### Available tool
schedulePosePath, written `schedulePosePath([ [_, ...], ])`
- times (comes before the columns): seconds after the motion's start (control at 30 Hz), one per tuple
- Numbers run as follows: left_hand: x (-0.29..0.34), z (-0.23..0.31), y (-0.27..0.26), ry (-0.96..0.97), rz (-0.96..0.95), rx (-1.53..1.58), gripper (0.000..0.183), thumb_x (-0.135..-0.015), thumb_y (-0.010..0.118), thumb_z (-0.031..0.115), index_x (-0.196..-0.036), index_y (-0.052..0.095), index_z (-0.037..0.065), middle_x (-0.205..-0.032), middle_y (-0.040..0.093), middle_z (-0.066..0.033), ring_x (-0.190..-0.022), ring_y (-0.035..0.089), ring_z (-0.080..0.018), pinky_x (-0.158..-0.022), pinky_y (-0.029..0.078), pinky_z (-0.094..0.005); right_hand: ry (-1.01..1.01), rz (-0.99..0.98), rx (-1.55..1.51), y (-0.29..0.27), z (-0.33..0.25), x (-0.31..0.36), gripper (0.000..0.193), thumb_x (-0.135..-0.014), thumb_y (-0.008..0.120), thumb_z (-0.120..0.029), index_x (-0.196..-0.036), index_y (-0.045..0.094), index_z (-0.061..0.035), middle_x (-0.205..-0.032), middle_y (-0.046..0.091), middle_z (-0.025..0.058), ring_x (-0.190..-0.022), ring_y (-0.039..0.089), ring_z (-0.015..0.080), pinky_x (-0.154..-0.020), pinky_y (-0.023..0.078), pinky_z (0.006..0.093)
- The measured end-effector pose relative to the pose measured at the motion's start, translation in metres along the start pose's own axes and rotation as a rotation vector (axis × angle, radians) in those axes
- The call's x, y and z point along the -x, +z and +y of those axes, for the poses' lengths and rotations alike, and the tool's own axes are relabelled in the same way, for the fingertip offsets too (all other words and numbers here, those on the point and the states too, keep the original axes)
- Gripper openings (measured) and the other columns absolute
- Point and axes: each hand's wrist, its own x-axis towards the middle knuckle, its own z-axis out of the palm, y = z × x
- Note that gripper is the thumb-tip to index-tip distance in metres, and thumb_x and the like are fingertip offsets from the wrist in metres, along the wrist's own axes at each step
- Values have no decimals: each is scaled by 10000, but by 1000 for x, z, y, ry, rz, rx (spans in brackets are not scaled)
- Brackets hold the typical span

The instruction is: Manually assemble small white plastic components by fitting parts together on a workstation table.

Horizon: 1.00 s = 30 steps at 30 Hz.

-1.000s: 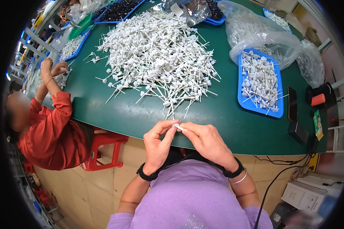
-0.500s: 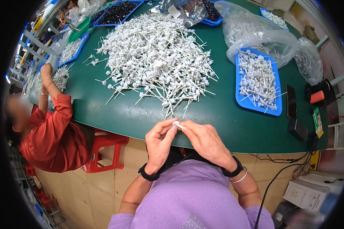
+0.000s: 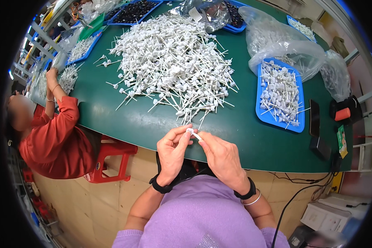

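Close above the near edge of the green table [image 3: 130, 128], a small white plastic piece [image 3: 189, 131] with a rounded head and a thin stem is between my hands. My left hand [image 3: 171, 153] pinches its head between thumb and fingers. The fingertips of my right hand [image 3: 223, 156] close on the stem, which slants down to the right. Just beyond my hands lies a large pile of similar white stemmed pieces [image 3: 173, 68], heads and stems pointing every way. Whether the head and stem are one part, I cannot tell.
At right stands a blue tray [image 3: 262, 116] of white pieces, beside a clear plastic bag [image 3: 264, 37]. A black phone-like slab [image 3: 314, 118] lies farther right. Trays of dark pieces [image 3: 136, 11] stand at the back. A person in red [image 3: 56, 140] works at left by a red stool [image 3: 111, 159].
My right hand has drawn slightly down and away from the left, so more of the stem shows between them. The whole view has shifted a little.
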Motion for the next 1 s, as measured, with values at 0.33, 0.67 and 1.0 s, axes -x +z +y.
schedulePosePath([
  [0.33,3,-7,13,68,112,77,187,-966,610,-3,-1142,635,-60,-1043,726,-145,-930,687,-126,-823,552,-241,-6,35,205,2,-10,1,227,-946,629,-151,-1167,612,-103,-731,588,107,-561,633,324,-485,496,412],
  [0.67,5,-15,18,180,171,-77,207,-921,660,-40,-1127,650,-53,-1021,727,-120,-944,694,-128,-833,554,-238,27,51,253,5,-12,1,206,-946,629,-127,-1144,613,-73,-730,574,127,-562,614,338,-479,468,419],
  [1.0,7,-16,16,154,146,-21,231,-925,658,-36,-1155,640,-54,-1031,729,-117,-955,689,-121,-838,545,-230,13,50,287,5,-12,3,198,-941,632,-121,-1135,615,-86,-721,571,120,-561,619,329,-476,472,412],
])
